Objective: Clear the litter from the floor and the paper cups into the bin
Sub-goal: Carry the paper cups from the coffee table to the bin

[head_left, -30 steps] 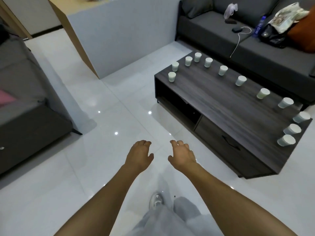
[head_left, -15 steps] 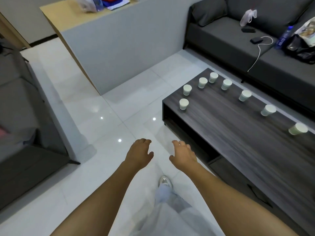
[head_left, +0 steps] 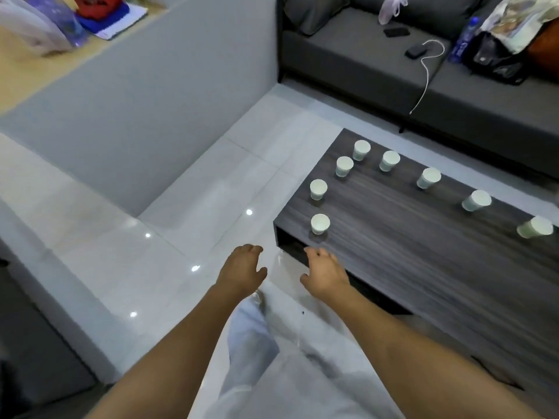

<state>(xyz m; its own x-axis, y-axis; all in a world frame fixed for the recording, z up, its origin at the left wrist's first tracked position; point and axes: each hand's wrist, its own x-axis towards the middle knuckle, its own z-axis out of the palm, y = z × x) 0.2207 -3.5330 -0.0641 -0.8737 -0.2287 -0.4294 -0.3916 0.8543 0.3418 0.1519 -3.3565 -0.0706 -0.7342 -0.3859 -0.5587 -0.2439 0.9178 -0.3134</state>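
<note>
Paper cups [head_left: 319, 224], white and standing upright, are seen spaced apart along the edges of a dark wood-grain coffee table [head_left: 423, 261] on the right side of the view; seven are visible, the nearest one [head_left: 318, 189] being set close to the table's left end and the farthest right one [head_left: 535, 227] partly blurred near the frame edge. Both bare arms are stretched forward from the bottom of the view. The left hand [head_left: 242, 272] is held over the glossy white tiled floor [head_left: 151, 267], its fingers loosely curled downward and nothing held in it. The right hand [head_left: 325, 275] is held just beside the near left corner of the table, fingers relaxed and slightly bent, also holding nothing; neither hand touches a cup. Between the arms a leg in pale trousers [head_left: 251, 343] and the tip of a light shoe [head_left: 258, 297] are seen on the floor. Behind the table a dark grey sofa [head_left: 363, 62] is seen, on which a white cable [head_left: 426, 74], a small dark device [head_left: 396, 32], a blue bottle [head_left: 462, 40] and a black bag [head_left: 496, 62] lie. A grey partition wall [head_left: 151, 101] with a wooden top fills the upper left
</note>
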